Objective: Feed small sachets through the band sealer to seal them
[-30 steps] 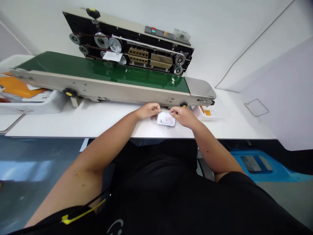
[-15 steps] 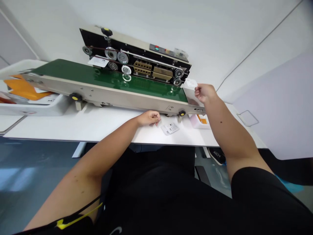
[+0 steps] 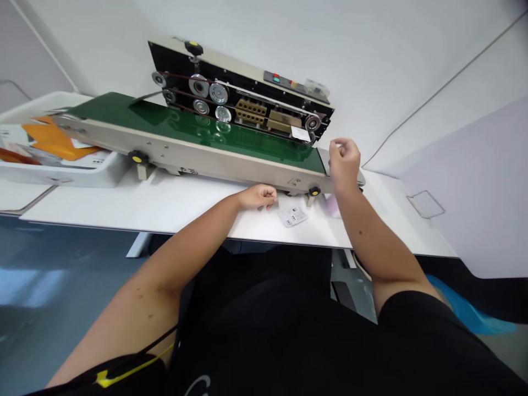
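A continuous band sealer point(image 3: 264, 113) with a green conveyor belt point(image 3: 181, 126) stands on the white table. At its right end a small white packet point(image 3: 300, 133) sits upright against the rollers. My right hand point(image 3: 345, 159) is beside that end, apart from the packet, its fingers loosely bent with nothing between them. My left hand point(image 3: 259, 197) rests on the table in front of the conveyor, fingers curled in and nothing visible in them. Just right of it lies a clear packet with black print point(image 3: 293, 216). Far along the belt, a flat packet point(image 3: 145, 98) leans at the sealer's left end.
Below the conveyor's left end, a white bin point(image 3: 105, 173) holds orange and white packets. A pinkish box point(image 3: 332, 205) is partly hidden behind my right forearm. Black knobs point(image 3: 137, 157) jut from the conveyor's front. A wall rises behind the machine.
My right hand has let go of the small white packet, which is now in the sealer's right end. At the left end, the other packet has come out of the rollers and tipped toward the belt.
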